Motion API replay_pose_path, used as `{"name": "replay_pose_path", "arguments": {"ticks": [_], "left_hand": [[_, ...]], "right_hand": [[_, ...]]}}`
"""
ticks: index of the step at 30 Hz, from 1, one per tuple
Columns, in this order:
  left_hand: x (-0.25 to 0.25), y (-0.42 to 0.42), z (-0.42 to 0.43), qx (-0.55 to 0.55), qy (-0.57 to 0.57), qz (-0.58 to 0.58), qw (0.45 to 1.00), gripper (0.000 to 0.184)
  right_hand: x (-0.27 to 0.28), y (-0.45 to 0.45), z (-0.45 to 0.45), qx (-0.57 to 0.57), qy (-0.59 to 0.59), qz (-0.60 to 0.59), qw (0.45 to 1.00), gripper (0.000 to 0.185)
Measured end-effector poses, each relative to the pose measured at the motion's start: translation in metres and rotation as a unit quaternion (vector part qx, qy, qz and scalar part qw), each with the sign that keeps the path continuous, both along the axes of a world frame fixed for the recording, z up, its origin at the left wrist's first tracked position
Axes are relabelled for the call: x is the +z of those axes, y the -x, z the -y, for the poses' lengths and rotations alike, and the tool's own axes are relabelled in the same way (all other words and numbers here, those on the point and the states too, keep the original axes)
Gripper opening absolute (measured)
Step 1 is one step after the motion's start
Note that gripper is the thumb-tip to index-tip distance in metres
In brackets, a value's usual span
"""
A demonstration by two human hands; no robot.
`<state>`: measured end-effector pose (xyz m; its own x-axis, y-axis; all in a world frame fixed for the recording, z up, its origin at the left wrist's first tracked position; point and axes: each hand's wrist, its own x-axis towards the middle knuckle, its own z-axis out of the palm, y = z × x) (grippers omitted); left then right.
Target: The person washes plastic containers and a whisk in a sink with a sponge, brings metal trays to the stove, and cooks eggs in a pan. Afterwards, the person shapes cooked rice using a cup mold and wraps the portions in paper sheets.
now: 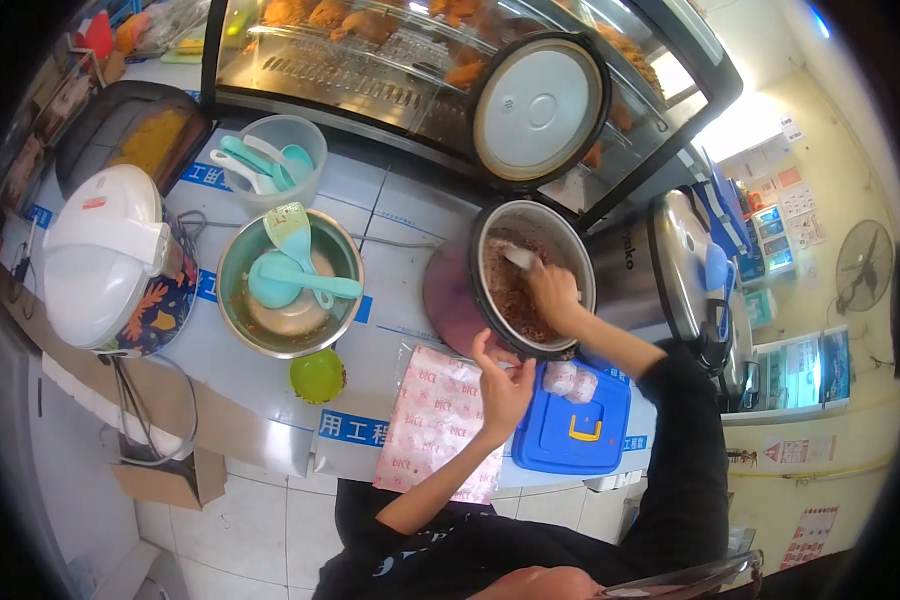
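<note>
My right hand [553,295] reaches into an uncovered rice cooker [450,290] and grips a white paddle [518,257], its blade partly hidden. Inside the inner pot lies reddish-brown food [510,300] that looks like cooked rice. At the cooker's front, my left hand [505,390] has bent fingers spread apart, with fingertips against or very near the rim; I cannot tell whether they press on it. Below that hand lies a pink printed plastic sheet or bag [430,410]. Whitish lumps [570,381] rest on a blue lidded box [570,430] with a yellow handle.
The cooker's lid [540,95] stands raised near a glass food cabinet [370,60]. On the left are a steel bowl [232,325] with turquoise utensils, a plastic tub [313,180], a green cup [317,376] and a white-lidded cooker [105,260]. A steel cooker [635,260] stands right.
</note>
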<state>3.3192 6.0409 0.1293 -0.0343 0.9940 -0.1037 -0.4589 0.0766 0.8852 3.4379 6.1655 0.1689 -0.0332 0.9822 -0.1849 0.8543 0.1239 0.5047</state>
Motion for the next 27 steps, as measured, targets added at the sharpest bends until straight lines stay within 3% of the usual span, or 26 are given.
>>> {"name": "replay_pose_path", "arguments": {"ticks": [1, 4, 6, 8, 10, 12, 15, 16, 18, 19, 22, 27], "left_hand": [[0.002, 0.0, 0.001, -0.007, 0.013, 0.022, 1.0, 0.076], [0.002, 0.002, 0.001, -0.009, 0.009, 0.007, 1.0, 0.076], [-0.002, -0.002, 0.001, -0.005, 0.015, 0.019, 1.0, 0.076], [-0.002, 0.0, 0.001, -0.011, 0.016, 0.036, 0.999, 0.076], [0.001, 0.003, 0.0, -0.023, 0.02, 0.017, 0.999, 0.075], [0.002, 0.003, -0.001, -0.02, 0.022, 0.029, 0.999, 0.075], [-0.003, -0.001, 0.0, -0.008, -0.004, 0.004, 1.0, 0.075], [-0.002, 0.001, 0.0, -0.01, -0.008, -0.002, 1.0, 0.075], [0.003, 0.005, -0.002, -0.037, 0.032, 0.013, 0.999, 0.077], [0.006, 0.005, -0.002, -0.035, 0.025, 0.006, 0.999, 0.077], [0.009, 0.005, -0.003, -0.042, 0.032, -0.008, 0.999, 0.077], [0.009, 0.004, -0.001, -0.04, 0.031, -0.015, 0.999, 0.076]], "right_hand": [[-0.005, -0.007, 0.007, -0.018, 0.065, 0.014, 0.998, 0.018], [0.047, 0.005, 0.013, -0.05, 0.165, 0.029, 0.985, 0.02], [0.072, 0.002, -0.007, -0.073, 0.111, 0.013, 0.991, 0.017], [0.04, -0.019, -0.024, -0.079, -0.001, 0.007, 0.997, 0.013], [0.017, -0.02, -0.003, -0.036, 0.111, 0.016, 0.993, 0.016], [0.027, -0.008, 0.013, -0.03, 0.126, 0.008, 0.992, 0.018], [0.059, -0.003, 0.013, -0.111, 0.181, -0.019, 0.977, 0.016], [0.069, -0.005, -0.001, -0.089, 0.168, 0.001, 0.982, 0.016], [0.048, -0.042, -0.023, 0.07, 0.012, 0.02, 0.997, 0.016], [0.039, -0.052, -0.027, 0.072, 0.004, 0.014, 0.997, 0.016], [0.022, -0.061, -0.031, 0.089, 0.071, 0.005, 0.993, 0.015], [0.025, -0.048, -0.022, 0.107, 0.143, -0.126, 0.976, 0.02]]}}
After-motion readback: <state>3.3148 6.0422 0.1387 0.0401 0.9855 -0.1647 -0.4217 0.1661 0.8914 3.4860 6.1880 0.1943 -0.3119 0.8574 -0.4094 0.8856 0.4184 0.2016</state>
